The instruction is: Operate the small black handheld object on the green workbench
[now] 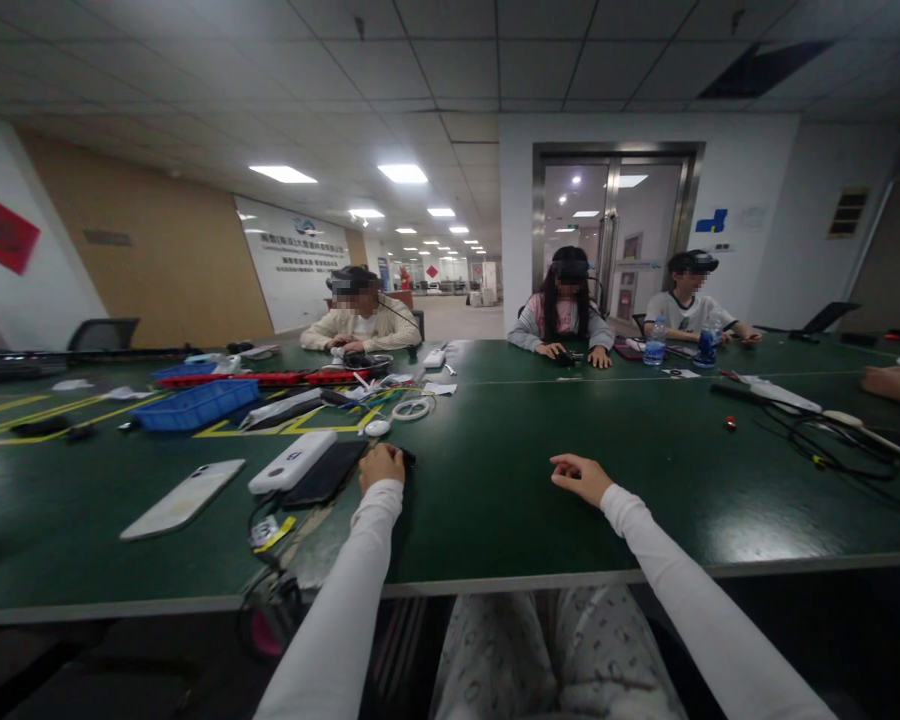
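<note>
My left hand (382, 467) rests on the table with its fingers curled round a small black object (409, 458); only the object's end shows, and its kind is hidden. To the left of this hand lie a flat black pad-like item (326, 474) and a white power bank (292, 461). A white smartphone (184, 498) lies farther left. My right hand (583, 479) is low over the green table (487, 500), fingers stretched to the left and slightly apart, holding nothing that I can see.
Beyond my left hand are a blue tray (195, 406), a white cable coil (410, 409) and tangled wires. Black cables (817, 445) and a small red item (730, 424) lie to the right. Several people sit round the table; two water bottles (654, 342) stand at the far side.
</note>
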Demonstrator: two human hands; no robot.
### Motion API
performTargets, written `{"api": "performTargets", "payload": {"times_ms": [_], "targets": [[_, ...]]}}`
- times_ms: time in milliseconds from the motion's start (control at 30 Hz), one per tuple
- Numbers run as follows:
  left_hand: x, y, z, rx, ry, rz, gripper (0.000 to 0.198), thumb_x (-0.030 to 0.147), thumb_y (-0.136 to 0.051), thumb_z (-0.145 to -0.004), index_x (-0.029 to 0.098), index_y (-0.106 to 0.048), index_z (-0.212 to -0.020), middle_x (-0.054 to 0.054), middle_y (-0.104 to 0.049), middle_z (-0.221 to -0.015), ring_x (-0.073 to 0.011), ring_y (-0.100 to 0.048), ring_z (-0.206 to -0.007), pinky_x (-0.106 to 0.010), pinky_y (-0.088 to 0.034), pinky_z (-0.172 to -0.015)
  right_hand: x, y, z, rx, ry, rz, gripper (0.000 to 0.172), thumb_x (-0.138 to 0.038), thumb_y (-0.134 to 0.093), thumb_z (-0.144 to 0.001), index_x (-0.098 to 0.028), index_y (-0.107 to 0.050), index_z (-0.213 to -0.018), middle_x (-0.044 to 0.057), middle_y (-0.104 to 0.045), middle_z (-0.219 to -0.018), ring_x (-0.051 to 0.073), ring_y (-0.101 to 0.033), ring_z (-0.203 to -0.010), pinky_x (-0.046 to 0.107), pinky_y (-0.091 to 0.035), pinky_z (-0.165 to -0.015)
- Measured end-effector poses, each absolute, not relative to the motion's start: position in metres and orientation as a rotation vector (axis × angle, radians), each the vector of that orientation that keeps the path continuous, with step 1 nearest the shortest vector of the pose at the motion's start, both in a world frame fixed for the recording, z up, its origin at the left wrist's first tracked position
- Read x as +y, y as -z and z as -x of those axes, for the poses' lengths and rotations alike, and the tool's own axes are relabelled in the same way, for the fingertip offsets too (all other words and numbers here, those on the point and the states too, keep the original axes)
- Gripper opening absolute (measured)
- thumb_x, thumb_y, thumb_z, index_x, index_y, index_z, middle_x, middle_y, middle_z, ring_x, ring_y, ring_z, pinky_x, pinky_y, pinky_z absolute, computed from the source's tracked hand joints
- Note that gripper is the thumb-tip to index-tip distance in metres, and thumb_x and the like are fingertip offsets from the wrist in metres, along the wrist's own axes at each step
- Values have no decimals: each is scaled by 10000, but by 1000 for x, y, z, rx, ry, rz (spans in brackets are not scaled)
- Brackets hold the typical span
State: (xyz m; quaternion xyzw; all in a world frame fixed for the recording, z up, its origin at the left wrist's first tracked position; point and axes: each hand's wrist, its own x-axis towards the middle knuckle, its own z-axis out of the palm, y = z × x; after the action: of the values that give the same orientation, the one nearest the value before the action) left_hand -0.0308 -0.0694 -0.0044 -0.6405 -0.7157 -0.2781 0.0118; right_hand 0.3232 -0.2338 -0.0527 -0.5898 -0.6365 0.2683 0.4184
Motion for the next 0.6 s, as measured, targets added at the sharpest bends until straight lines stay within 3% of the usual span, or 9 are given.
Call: {"api": "performTargets", "payload": {"times_ms": [600], "targets": [[-66,6,33,-2211,977,2023,208,262,-431,-821,190,-582,-945,-105,-611,-1026,-220,-520,-1006,-341,-394,-863,-233,55,-323,-1617,-569,1465,376,-360,-617,-699,-175,-608,-1027,32,-641,-869,137,-550,-715,307,-469,-723]]}}
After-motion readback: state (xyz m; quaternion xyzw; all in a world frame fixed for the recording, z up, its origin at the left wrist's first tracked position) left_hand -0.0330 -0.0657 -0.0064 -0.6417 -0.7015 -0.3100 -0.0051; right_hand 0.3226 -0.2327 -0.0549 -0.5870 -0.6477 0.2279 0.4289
